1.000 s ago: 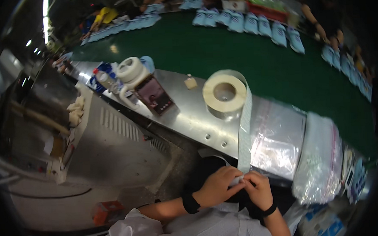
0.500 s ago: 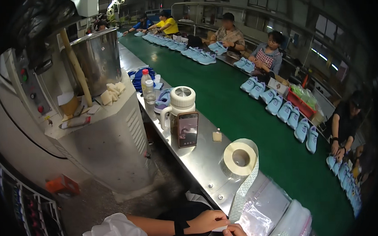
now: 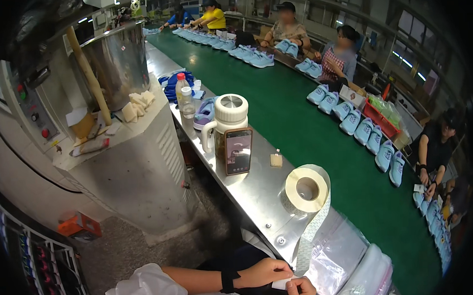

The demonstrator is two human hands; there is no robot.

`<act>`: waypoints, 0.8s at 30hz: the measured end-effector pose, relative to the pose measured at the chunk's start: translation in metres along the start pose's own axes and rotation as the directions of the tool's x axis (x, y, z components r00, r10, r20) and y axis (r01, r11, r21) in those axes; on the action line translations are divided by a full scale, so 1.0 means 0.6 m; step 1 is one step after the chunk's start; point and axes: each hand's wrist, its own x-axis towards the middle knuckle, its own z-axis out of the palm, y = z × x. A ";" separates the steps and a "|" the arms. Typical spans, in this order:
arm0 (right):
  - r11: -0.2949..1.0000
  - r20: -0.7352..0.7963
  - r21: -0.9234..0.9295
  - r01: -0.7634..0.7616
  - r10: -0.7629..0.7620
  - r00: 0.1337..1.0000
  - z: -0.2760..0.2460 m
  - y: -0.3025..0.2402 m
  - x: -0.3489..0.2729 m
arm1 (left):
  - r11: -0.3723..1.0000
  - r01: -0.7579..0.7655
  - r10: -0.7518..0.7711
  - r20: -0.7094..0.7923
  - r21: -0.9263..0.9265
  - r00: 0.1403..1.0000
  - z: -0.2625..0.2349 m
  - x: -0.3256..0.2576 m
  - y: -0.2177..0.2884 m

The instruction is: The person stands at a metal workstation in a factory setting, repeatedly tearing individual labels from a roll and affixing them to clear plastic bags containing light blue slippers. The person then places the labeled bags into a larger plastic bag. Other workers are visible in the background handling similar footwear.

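At the lower edge, my left hand, with a black band at its wrist, pinches a small white sticker or slip of paper. My right hand grips the other side of that slip between thumb and finger. Just beyond them, a strip of label tape hangs off a roll of labels standing on the metal table edge. Whether the strip joins the slip is hidden by my fingers. Clear plastic bags lie in a stack to the right of the strip.
A phone leans on a large lidded jug on the metal ledge. Beyond runs a green conveyor belt with light-blue shoes along its far side, where several people work. A metal machine stands at left.
The view has shifted slightly. More of the white slip shows between my hands. At the right, a co-worker's hands now have a small white card by the shoes.
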 end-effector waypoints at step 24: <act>0.968 -0.145 0.244 0.061 -0.025 0.989 0.020 0.056 0.027 | 0.866 0.201 -0.147 0.151 -0.458 0.978 -0.022 -0.005 0.029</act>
